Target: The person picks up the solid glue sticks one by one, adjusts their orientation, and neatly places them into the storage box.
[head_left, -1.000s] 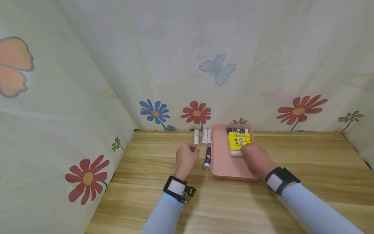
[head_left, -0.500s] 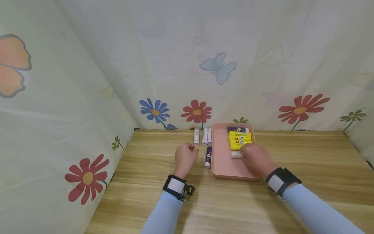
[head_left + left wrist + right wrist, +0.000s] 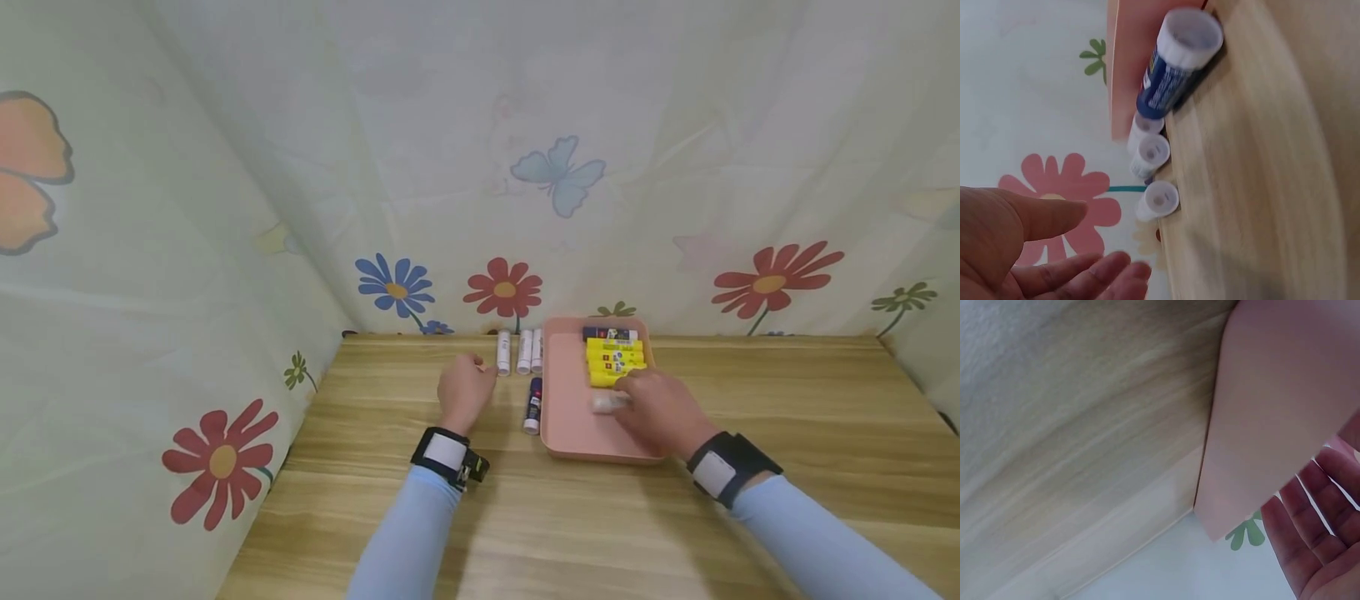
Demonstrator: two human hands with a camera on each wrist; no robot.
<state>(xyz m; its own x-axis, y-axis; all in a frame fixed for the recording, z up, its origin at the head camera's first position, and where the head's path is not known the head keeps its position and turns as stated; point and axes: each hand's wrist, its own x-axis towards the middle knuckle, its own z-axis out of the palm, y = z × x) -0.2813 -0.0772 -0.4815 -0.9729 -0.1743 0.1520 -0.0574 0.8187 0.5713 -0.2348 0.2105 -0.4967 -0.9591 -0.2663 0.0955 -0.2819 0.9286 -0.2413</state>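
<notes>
1. Head view: pinching a white stick (image 3: 603,403) by one end with the right hand (image 3: 663,412), within the outline of the pink tray (image 3: 570,425) and just on the near side of the yellow sticks (image 3: 615,357). Blurred, so impossible to tell whether touching the tray's floor. With so short a hold, likely to land askew or roll on letting go.
2. Same view: a risk of knocking the yellow row out of line, from fingertips right beside the nearest one. Possible, too, to shove the tray into the loose navy stick (image 3: 532,406), close along its left wall on the tabletop (image 3: 390,400).
3. Left wrist view: left hand (image 3: 997,240) empty, thumb and fingers apart, near the three loose white sticks (image 3: 1150,155). Round and unsecured, hence apt to roll if brushed.
4. Right wrist view: fingers beyond the tray's outer wall, white stick out of sight. Impossible to judge firmness of grip from here. Could catch the rim on lifting, dragging the tray askew.
</notes>
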